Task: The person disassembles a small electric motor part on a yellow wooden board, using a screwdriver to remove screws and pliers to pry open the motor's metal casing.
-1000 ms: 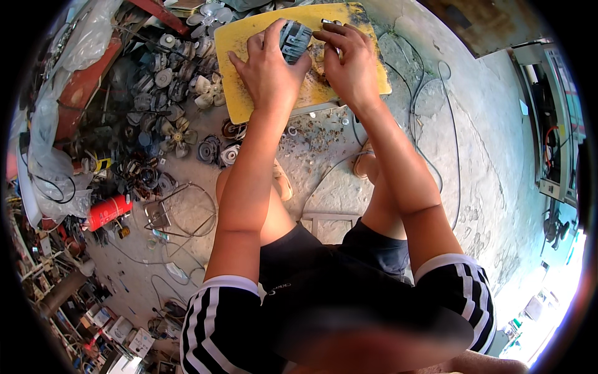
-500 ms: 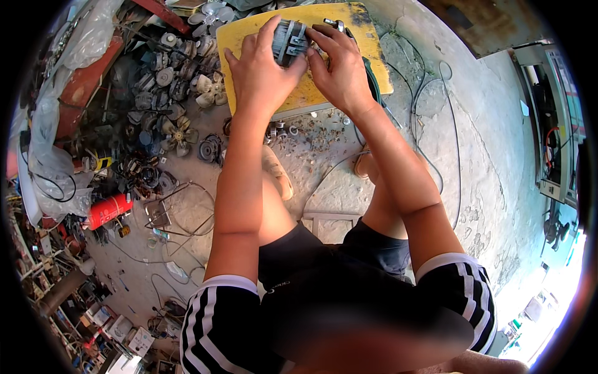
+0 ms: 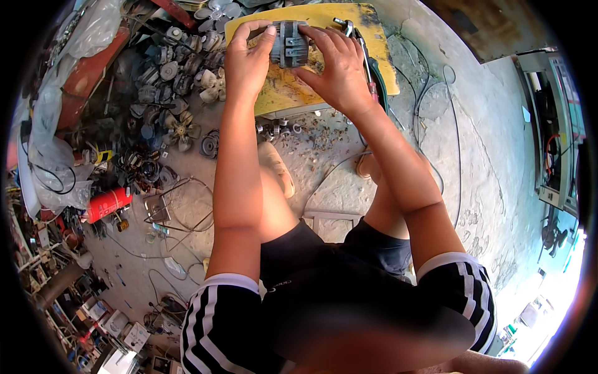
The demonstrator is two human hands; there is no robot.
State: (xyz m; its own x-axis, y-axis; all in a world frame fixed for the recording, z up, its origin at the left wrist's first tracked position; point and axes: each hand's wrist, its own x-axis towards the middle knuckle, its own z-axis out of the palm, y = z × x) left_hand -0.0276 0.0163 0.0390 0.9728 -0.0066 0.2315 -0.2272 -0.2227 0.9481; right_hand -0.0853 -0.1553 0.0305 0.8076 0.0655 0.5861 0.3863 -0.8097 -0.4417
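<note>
A ribbed, grey, drum-shaped metal motor body (image 3: 289,53), with metal straps and small clips across it, is at the yellow tabletop (image 3: 280,96). My left hand (image 3: 245,65) grips its left end, thumb on the near side and fingers curled behind. At its right end is my right hand (image 3: 339,68), fingertips on the upper right edge and thumb by the lower right corner. Whether the motor body rests on the surface or is slightly raised, I cannot tell. A ratchet-like metal tool (image 3: 344,25) and a screwdriver with a red handle (image 3: 372,90) lie just right of my right hand.
Piled motors and fan blades (image 3: 180,128) crowd the floor to the left. Small metal parts (image 3: 280,129) lie below the table's near edge. A red cylinder (image 3: 109,206) sits at far left. Black cables (image 3: 418,93) run across the concrete floor at right, near a metal cabinet (image 3: 551,137).
The motor body has turned more upright, its straps now facing me. My left hand has shifted left to its end, and my right thumb has moved down and away. The yellow tabletop appears slightly further right.
</note>
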